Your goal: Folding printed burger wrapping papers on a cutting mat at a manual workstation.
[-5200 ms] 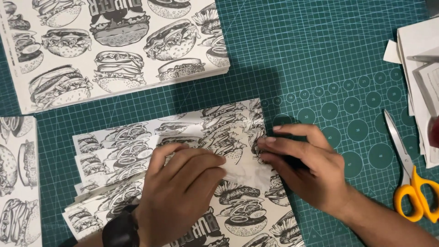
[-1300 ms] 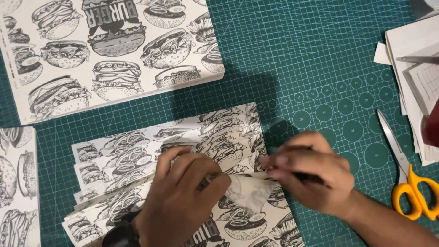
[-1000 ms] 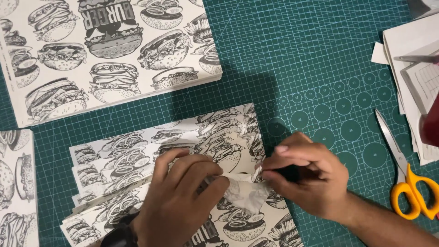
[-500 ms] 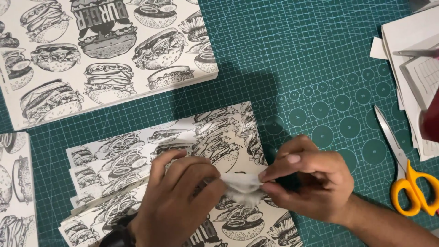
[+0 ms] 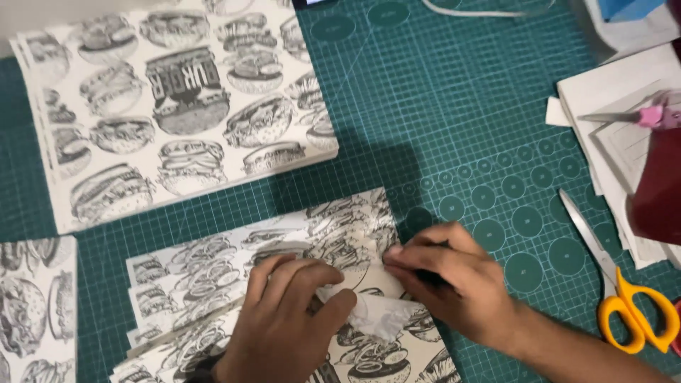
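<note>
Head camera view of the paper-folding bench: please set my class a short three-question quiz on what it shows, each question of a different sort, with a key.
1. True or false: the left hand presses flat on the fanned burger-print sheets.
2. Multiple choice: the scissors with yellow handles lie
A. under the left hand
B. on the green cutting mat, to the right of the right hand
C. on the large stack of printed sheets
3. Fill in: between the two hands sits a small crumpled piece of white ____.

Key: 1 true; 2 B; 3 paper, as far as the view shows.
</note>
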